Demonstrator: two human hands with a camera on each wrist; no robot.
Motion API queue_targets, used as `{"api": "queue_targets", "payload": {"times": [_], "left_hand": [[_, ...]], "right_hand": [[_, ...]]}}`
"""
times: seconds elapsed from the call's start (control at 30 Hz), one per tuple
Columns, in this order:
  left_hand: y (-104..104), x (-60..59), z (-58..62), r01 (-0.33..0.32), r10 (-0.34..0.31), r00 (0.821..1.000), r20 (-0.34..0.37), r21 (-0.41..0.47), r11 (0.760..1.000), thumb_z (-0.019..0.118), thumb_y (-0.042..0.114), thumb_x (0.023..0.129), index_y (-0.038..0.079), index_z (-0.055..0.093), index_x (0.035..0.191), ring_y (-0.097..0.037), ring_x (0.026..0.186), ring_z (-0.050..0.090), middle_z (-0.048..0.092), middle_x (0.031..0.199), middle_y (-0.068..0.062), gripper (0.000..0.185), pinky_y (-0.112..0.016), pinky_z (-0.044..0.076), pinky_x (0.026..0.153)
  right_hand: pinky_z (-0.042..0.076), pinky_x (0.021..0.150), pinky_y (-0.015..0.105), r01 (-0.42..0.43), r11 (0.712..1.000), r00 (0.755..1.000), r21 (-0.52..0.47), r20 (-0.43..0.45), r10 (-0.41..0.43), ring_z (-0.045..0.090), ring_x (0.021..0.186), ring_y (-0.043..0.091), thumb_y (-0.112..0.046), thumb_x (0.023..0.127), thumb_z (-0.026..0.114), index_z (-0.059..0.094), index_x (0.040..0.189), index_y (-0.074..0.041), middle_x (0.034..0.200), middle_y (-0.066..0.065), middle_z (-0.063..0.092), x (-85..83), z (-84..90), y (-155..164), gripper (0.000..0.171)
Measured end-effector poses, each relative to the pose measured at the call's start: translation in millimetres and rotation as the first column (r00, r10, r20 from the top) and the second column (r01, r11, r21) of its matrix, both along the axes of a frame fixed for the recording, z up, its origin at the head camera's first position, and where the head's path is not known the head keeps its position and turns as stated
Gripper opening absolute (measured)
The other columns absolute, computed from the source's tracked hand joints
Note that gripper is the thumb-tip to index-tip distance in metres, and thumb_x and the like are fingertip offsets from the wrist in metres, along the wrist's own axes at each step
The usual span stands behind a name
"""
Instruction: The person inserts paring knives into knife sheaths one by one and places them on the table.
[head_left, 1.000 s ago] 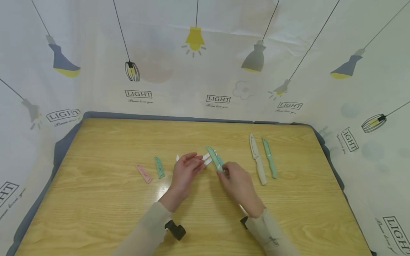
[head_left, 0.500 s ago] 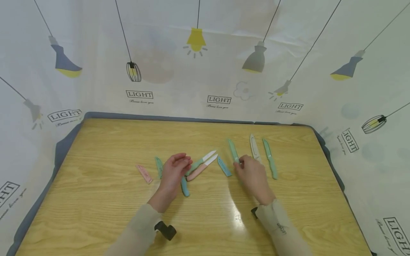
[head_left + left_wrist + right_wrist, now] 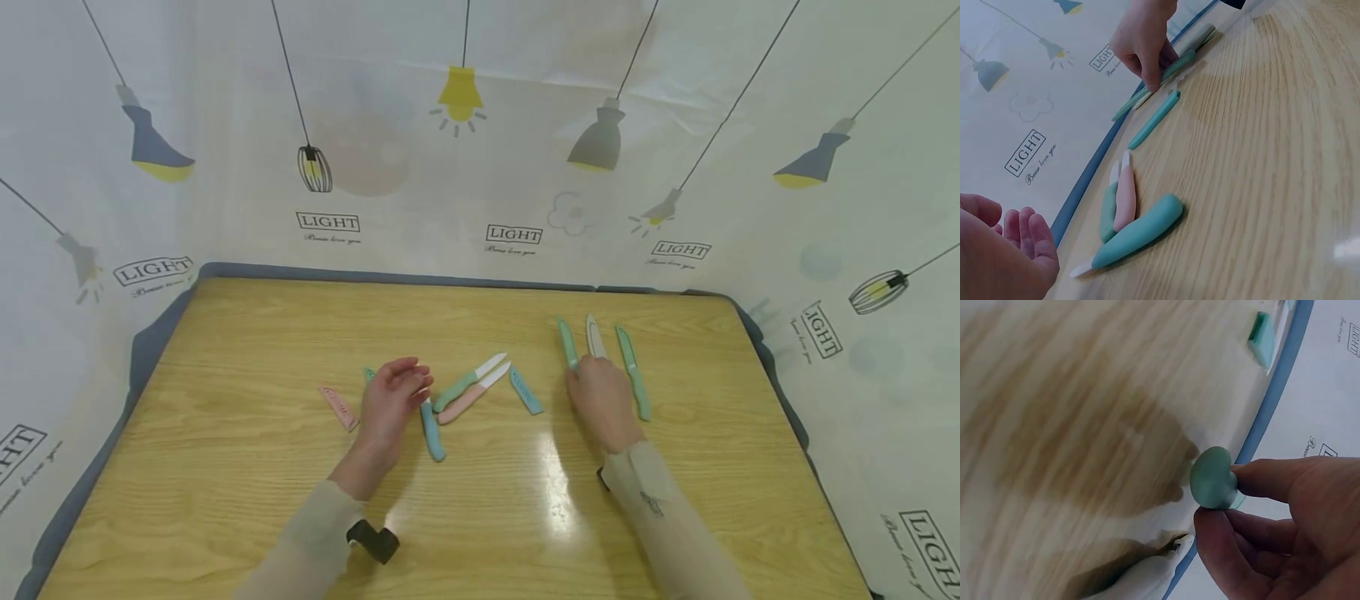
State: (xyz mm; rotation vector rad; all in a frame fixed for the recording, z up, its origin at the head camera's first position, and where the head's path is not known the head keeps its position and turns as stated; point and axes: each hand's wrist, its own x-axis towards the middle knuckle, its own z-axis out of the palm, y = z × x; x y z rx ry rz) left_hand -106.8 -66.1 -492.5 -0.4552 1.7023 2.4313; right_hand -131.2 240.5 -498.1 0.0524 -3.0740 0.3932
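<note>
Pinching a sheathed green knife in right hand, left hand relaxed, empty, above blue knife

I count six knives on the table: three with covers on at the right, three bare in the middle. I see three loose covers, though a hand may hide part of one.
</note>
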Motion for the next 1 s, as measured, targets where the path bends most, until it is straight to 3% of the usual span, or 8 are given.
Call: {"api": "queue_targets", "payload": {"times": [0.2, 0.5, 0.7, 1.0], "left_hand": [[-13, -1.4, -2.1, -0.026, 0.026, 1.000, 0.010, -0.003, 1.000, 0.054, -0.003, 0.104, -0.005, 0.048, 0.138, -0.015, 0.102, 0.068, 0.065, 0.119, -0.009, 0.035, -0.030, 0.058, 0.094], [-25, 0.6, 0.0, -0.060, 0.060, 0.998, 0.017, 0.013, 0.998, 0.053, -0.004, 0.103, -0.003, 0.049, 0.136, -0.017, 0.104, 0.068, 0.064, 0.114, -0.005, 0.033, -0.036, 0.056, 0.101], [-31, -0.3, 4.1, -0.101, 0.101, 0.995, -0.014, 0.025, 0.995, 0.052, -0.002, 0.104, -0.001, 0.050, 0.134, -0.015, 0.102, 0.066, 0.065, 0.111, -0.003, 0.030, -0.033, 0.057, 0.099], [-47, -4.6, 12.7, -0.151, 0.152, 0.987, -0.057, 0.016, 0.988, 0.051, -0.002, 0.104, -0.001, 0.050, 0.130, -0.013, 0.099, 0.067, 0.068, 0.104, 0.001, 0.026, -0.031, 0.057, 0.097]], "right_hand": [[0.040, 0.037, 0.030, -0.014, 0.998, 0.999, 0.053, -0.034, 0.016, 0.047, 0.046, 0.018, -0.010, 0.100, 0.066, 0.048, 0.058, -0.008, 0.053, 0.005, 0.049, -6.0, -3.7, 2, 0.046], [0.041, 0.037, 0.031, 0.006, 0.998, 0.999, 0.064, 0.036, -0.009, 0.050, 0.049, 0.021, -0.015, 0.102, 0.064, 0.056, 0.064, -0.004, 0.057, 0.008, 0.052, -11.1, -2.5, 1, 0.041], [0.044, 0.039, 0.033, 0.033, 0.997, 0.996, 0.076, 0.078, -0.039, 0.053, 0.052, 0.023, -0.019, 0.103, 0.064, 0.058, 0.068, -0.002, 0.060, 0.009, 0.054, -13.3, -0.9, 0, 0.039], [0.045, 0.039, 0.033, 0.039, 0.997, 0.996, 0.062, 0.072, -0.043, 0.053, 0.052, 0.023, -0.022, 0.103, 0.064, 0.055, 0.067, -0.003, 0.061, 0.010, 0.054, -11.5, 1.0, -1, 0.042]]}}
